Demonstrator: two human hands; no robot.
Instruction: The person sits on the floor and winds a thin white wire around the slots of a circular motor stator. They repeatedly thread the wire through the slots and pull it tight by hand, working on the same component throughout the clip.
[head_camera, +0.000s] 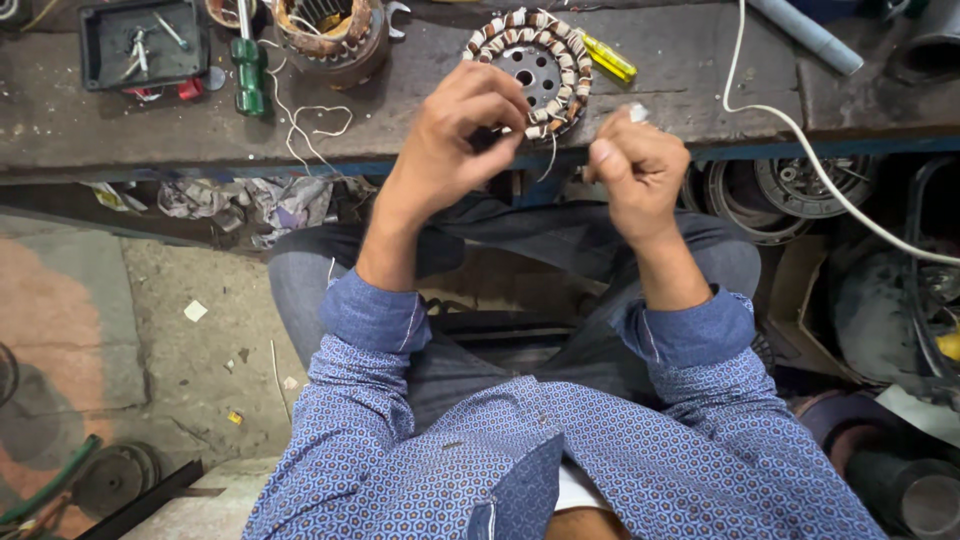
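Wound stator: a round metal motor stator ringed with copper coils wrapped in white and brown insulation (533, 68) lies flat on the near edge of the bench, between and just beyond the two hands; its perforated metal hub faces up.
Lead wire: a thin pale wire (552, 160) hangs from the stator's near rim, curving down between the hands.
Left hand: the left hand (455, 135) is raised over the stator's near left side, fingertips pinched together close to that wire; whether it actually holds the strand I cannot tell.
Right hand: the right hand (637, 172) sits just right of the stator, curled into a closed fist around a small whitish piece (637, 112) that pokes out at the top.
Bench: a worn, dark, grimy workbench top (690, 85) runs across the far part of the scene.
Yellow tool: a yellow-handled screwdriver (608, 58) lies just right of the stator, partly behind it.
Second stator: another copper-wound stator in a metal shell (330, 30) sits far left of centre.
Green tool: a green-handled screwdriver (248, 65) lies left of that.
Tray: a black rectangular plastic tray holding small metal parts (143, 42) is at far left.
White cable: a white cable (800, 140) trails off the bench to the right.
Clothing: blue patterned shirt sleeves (690, 330) and grey trousers (560, 240) fill the near view.
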